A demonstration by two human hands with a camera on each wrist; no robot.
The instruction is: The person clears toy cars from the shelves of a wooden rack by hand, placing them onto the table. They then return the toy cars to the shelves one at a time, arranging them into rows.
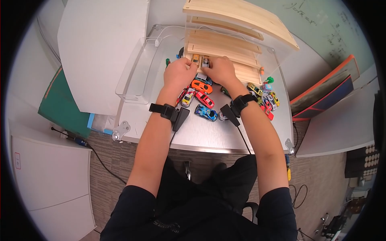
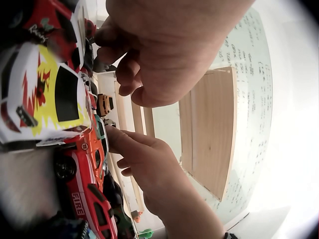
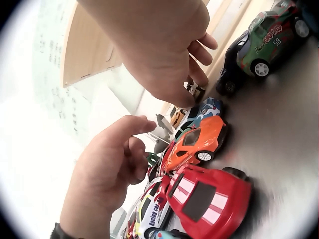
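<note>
While both hands reach the low step of the pale wooden tiered rack (image 1: 225, 48), the right hand (image 1: 219, 70) pinches a small silver toy car (image 1: 205, 62) there with curled fingers; the left hand (image 1: 179, 74), loosely curled, holds nothing beside a tiny orange toy car (image 1: 195, 58).

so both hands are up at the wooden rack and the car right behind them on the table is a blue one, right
Not quite. Both the left hand and right hand are at the wooden rack, but the car right behind them on the table is orange, not blue. The blue car lies further back, near the wrists. The head view shows it.
</note>
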